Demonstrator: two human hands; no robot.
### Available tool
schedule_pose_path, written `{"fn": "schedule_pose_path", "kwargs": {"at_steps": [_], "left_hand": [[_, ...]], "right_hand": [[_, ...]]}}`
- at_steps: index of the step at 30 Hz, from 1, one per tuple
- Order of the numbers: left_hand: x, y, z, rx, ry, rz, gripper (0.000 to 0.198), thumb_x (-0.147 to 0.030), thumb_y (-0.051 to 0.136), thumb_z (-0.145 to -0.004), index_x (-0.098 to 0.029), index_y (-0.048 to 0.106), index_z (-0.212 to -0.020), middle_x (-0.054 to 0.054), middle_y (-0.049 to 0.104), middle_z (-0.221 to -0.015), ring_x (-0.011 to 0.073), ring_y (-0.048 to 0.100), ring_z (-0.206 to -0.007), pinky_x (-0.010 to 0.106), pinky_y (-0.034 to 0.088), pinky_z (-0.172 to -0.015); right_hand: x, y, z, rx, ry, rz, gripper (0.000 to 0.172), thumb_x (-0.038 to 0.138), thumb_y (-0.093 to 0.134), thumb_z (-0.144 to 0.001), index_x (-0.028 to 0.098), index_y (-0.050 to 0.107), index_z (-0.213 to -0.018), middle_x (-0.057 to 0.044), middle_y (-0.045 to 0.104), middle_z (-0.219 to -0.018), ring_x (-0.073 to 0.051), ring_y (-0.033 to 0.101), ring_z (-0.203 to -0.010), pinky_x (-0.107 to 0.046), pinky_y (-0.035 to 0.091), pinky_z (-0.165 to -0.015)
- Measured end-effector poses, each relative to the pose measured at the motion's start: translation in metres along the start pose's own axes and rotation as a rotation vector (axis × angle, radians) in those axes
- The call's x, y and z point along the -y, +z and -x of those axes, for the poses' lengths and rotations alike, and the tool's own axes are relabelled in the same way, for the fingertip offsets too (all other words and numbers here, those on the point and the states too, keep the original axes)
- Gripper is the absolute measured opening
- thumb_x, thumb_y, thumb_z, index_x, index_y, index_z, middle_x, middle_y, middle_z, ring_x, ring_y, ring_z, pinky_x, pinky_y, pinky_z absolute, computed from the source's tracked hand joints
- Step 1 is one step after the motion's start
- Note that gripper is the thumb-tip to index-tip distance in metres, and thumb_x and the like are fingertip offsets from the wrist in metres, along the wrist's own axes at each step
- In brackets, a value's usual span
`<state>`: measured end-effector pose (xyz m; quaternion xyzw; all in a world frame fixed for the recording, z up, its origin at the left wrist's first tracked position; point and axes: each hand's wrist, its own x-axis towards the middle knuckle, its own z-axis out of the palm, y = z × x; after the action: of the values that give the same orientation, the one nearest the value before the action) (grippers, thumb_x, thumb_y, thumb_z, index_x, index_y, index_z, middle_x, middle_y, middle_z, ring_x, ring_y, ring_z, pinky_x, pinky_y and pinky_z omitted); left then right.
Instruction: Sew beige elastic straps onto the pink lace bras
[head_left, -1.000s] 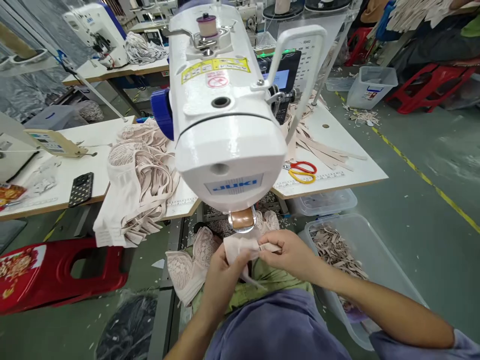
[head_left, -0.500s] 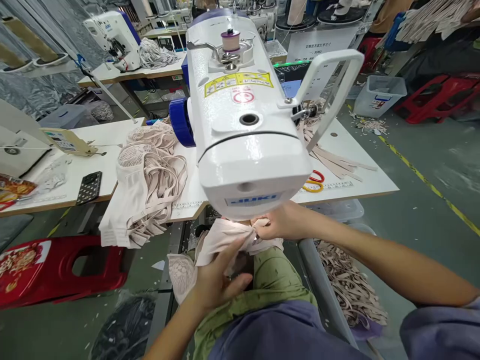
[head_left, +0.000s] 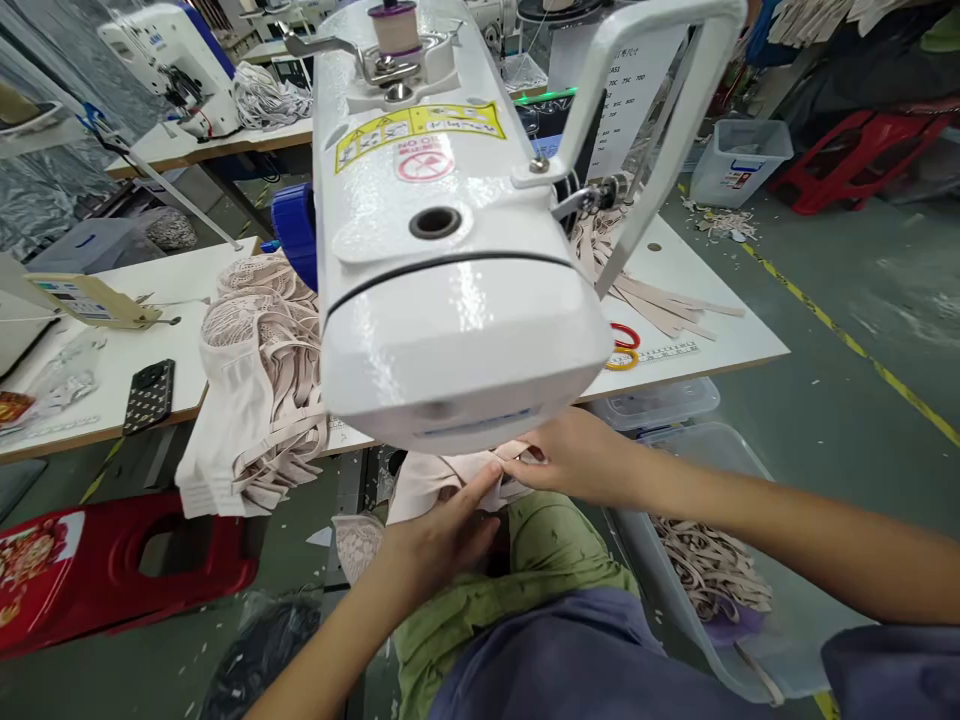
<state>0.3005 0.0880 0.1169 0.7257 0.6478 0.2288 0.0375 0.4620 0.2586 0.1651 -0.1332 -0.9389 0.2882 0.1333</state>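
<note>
Under the head of the white sewing machine [head_left: 465, 340], I hold a pale pink bra [head_left: 427, 485] with both hands. My left hand [head_left: 442, 530] is closed on its near edge, thumb on top and the other fingers partly hidden below. My right hand [head_left: 581, 455] pinches the cloth just to the right, close to the left thumb. A lace cup [head_left: 360, 545] hangs down at the left beside my knee. The machine head hides the needle and the far part of the bra.
A pile of similar bras [head_left: 259, 370] overhangs the table edge at left. Red-and-yellow-handled scissors [head_left: 624, 350] and loose straps [head_left: 660, 300] lie on the right of the tabletop [head_left: 720, 330]. A clear bin [head_left: 795, 600] of straps stands low at right, a red stool [head_left: 97, 580] at left.
My left hand has moved up and right, its thumb now meeting my right fingers on the bra. The view has tilted and come nearer, so the machine head looks larger and farther left.
</note>
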Motion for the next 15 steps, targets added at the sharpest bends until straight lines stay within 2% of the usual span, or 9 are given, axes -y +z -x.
{"fn": "schedule_pose_path", "kwargs": {"at_steps": [2, 4, 7, 10, 15], "left_hand": [[-0.009, -0.002, -0.001, -0.024, -0.044, 0.019, 0.056, -0.027, 0.059, -0.091, -0.026, 0.047, -0.146, 0.006, 0.070, -0.123, 0.0239, 0.069, -0.106, 0.034, 0.051, -0.101], [-0.017, -0.004, -0.002, -0.024, -0.098, 0.029, 0.055, -0.028, 0.058, -0.092, -0.027, 0.046, -0.146, 0.006, 0.069, -0.125, 0.0244, 0.068, -0.109, 0.033, 0.053, -0.097], [-0.027, -0.004, -0.002, -0.007, -0.185, 0.034, 0.056, -0.029, 0.057, -0.093, -0.028, 0.042, -0.147, 0.006, 0.066, -0.128, 0.0244, 0.067, -0.110, 0.029, 0.056, -0.089], [-0.035, 0.000, -0.002, -0.023, -0.236, 0.014, 0.055, -0.029, 0.056, -0.094, -0.027, 0.042, -0.147, 0.007, 0.068, -0.124, 0.0246, 0.067, -0.108, 0.025, 0.058, -0.078], [-0.040, 0.003, -0.003, -0.068, -0.242, -0.020, 0.055, -0.028, 0.054, -0.093, -0.027, 0.043, -0.147, 0.007, 0.070, -0.121, 0.0242, 0.068, -0.105, 0.027, 0.058, -0.079]], "right_hand": [[-0.005, 0.010, 0.011, -0.183, -0.078, 0.038, 0.014, 0.025, 0.053, -0.092, 0.022, 0.066, -0.094, -0.009, 0.065, -0.099, -0.024, 0.057, -0.092, -0.038, 0.045, -0.083], [-0.005, 0.016, 0.015, -0.285, -0.124, 0.013, 0.018, 0.019, 0.050, -0.093, 0.022, 0.068, -0.094, -0.009, 0.066, -0.104, -0.024, 0.059, -0.099, -0.041, 0.046, -0.089], [-0.003, 0.018, 0.013, -0.301, -0.088, -0.106, 0.019, 0.013, 0.053, -0.090, 0.022, 0.070, -0.089, -0.006, 0.069, -0.098, -0.020, 0.062, -0.096, -0.038, 0.048, -0.091], [-0.003, 0.020, 0.013, -0.288, -0.042, -0.170, 0.016, 0.018, 0.057, -0.091, 0.023, 0.072, -0.091, -0.005, 0.071, -0.096, -0.020, 0.064, -0.095, -0.037, 0.049, -0.090], [-0.010, 0.027, 0.023, -0.348, -0.190, -0.014, 0.024, 0.016, 0.050, -0.094, 0.024, 0.068, -0.107, -0.006, 0.071, -0.102, -0.019, 0.063, -0.105, -0.037, 0.049, -0.094]]}}
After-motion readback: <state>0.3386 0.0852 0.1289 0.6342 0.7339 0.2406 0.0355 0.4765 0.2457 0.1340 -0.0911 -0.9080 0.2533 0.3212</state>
